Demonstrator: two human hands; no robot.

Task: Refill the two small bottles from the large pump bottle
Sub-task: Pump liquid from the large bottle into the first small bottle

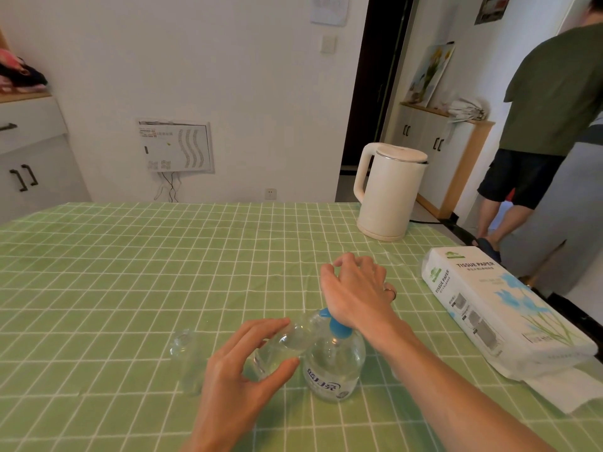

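The large clear pump bottle [336, 367] with a blue pump head stands on the green checked tablecloth near the front. My right hand [355, 288] lies on top of the pump, the heel of the palm pressing it, fingers loosely bent forward. My left hand [248, 363] grips a small clear bottle [287, 344], tilted with its mouth up at the blue spout. A second small clear bottle [187, 360] stands upright just left of my left hand, untouched.
A white electric kettle [388, 190] stands at the table's far right. A pack of tissue paper [499, 311] lies along the right edge. Another person [535, 125] stands beyond the table at the right.
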